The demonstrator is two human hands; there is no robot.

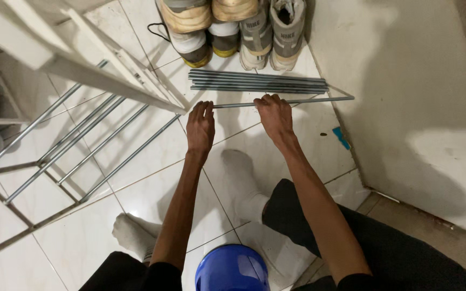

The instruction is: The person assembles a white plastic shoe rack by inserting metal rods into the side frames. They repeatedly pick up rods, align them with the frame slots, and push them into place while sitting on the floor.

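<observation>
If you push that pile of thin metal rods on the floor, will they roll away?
Probably yes. The metal rods look round and thin, and the tiled floor is smooth and shiny. They seem stiff: the single rod held by the right hand and left hand stays straight.

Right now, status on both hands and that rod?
Left hand open at rod's end. Right hand gripping metal rod above the floor. Spare rods and shoes just beyond.

A single head-worn camera looks steeply down from above the seated person's lap, facing forward over the tiled floor [136, 178] toward a wall [416, 81]. The forearms fill the near foreground; the left edge, perhaps a rack, is cropped.
</observation>
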